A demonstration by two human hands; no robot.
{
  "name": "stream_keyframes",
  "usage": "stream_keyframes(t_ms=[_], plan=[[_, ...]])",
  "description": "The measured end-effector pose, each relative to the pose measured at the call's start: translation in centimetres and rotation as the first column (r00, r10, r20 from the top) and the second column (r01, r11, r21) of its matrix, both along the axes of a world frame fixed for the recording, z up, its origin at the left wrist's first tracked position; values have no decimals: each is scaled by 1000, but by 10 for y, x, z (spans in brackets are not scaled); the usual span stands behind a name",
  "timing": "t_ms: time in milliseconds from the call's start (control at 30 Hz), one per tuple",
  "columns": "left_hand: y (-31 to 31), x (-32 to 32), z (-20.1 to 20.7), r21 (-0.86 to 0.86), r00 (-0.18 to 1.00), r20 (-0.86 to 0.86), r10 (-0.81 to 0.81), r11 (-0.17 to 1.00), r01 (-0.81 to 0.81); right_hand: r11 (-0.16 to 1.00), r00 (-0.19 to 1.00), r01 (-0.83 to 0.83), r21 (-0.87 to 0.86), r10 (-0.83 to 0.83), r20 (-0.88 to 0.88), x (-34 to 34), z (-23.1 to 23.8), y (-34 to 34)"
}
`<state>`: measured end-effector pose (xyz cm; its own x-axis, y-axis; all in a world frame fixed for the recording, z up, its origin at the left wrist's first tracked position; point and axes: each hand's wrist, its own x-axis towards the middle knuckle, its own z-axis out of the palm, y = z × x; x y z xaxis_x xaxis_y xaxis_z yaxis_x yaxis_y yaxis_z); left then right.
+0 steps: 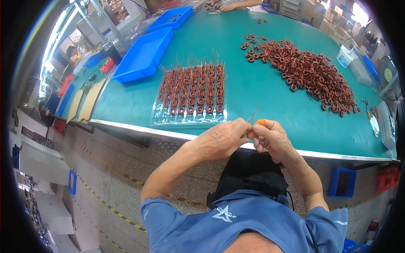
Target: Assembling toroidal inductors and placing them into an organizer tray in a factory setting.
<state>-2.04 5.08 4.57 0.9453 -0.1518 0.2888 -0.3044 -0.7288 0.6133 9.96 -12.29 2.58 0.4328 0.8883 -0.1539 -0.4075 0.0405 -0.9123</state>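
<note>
Centrally, one clear moulded tray, serving as landmark, lying flat on a green table; copper-red wound rings standing in columns within it, their upright wire ends overlapping so that the far rows are hard to count; clear cells showing along its near edge. Nearer the person than the tray and to its right, a pair of bare hands, brought together: the left hand with fingertips pinched on one thin wire, which slants up and away, its lower end hidden; the right hand curled just beside, thumb against an orange piece. Whether this is a held object or a fingertip covering cannot be told, nor can what the right fingers grip. Right of the tray and farther off, one heap of loose wound rings, the lower layers buried. Far right of the tray, one orange-handled tool, its form too small to settle. Left of and beyond the tray, one blue bin; past it, a second blue bin, its dark contents indistinct. Well beyond the tray, a co-worker's hand, the body cut off by the upper edge.
</note>
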Motion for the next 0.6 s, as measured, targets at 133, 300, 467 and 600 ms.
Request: stream_keyframes(t_ms=[133,300,467,600], plan=[[-1,-4,6,253,991,100,-87,966,60,998,999,-48,-41,49,24,1,-3,-2],[-14,-2,-15,-17,984,52,170,985,-169,940,559,335,59,-249,791,-19,1,1],[-25,-4,-36,-741,983,70,172,668,-64,937,658,310,161,-334,675,-16,22,6],[-43,8,-53,-914,968,219,123,374,159,967,844,251,30,-234,483,-5,20,7]])
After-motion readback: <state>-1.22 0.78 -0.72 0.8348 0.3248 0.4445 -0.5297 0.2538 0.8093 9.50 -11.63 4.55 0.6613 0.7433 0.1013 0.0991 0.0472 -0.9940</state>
